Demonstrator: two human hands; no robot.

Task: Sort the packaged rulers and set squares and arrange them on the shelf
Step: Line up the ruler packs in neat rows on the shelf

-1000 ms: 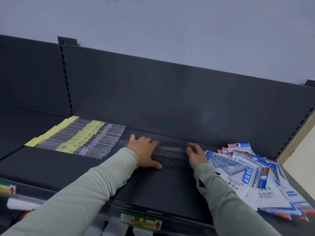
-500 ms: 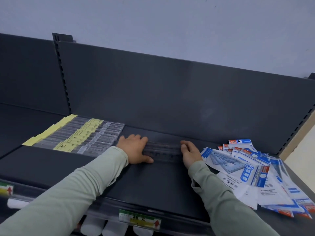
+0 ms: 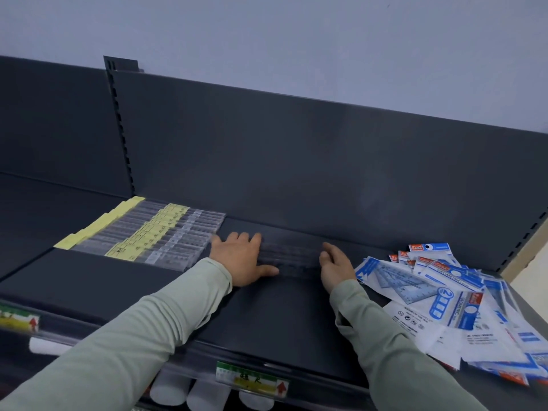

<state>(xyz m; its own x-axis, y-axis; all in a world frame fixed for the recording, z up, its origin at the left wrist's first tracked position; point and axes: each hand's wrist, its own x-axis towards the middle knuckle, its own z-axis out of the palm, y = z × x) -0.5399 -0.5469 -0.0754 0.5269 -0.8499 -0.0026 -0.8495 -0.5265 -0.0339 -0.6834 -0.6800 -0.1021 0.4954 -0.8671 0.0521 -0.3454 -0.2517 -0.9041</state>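
A bundle of clear packaged rulers [image 3: 292, 258] lies flat on the dark shelf [image 3: 281, 315] near its back panel. My left hand [image 3: 241, 258] presses flat on the bundle's left end, fingers spread. At the bundle's right end, my right hand [image 3: 335, 266] rests with its fingers curled against it. To the left, a neat row of clear rulers with yellow labels [image 3: 148, 234] lies side by side. On the right sits a loose heap of blue-and-white set square packs [image 3: 450, 298], overlapping one another.
The shelf's upright back panel [image 3: 296, 161] rises just behind the rulers. A slotted post [image 3: 120, 129] divides this bay from the left one. Price tags [image 3: 252, 382] line the front rail, and white rolls [image 3: 184, 393] show on the level below.
Both hands have slid the clear ruler bundle slightly back toward the panel, and the view has shifted a little. The yellow-labelled row and the set square heap stay put.
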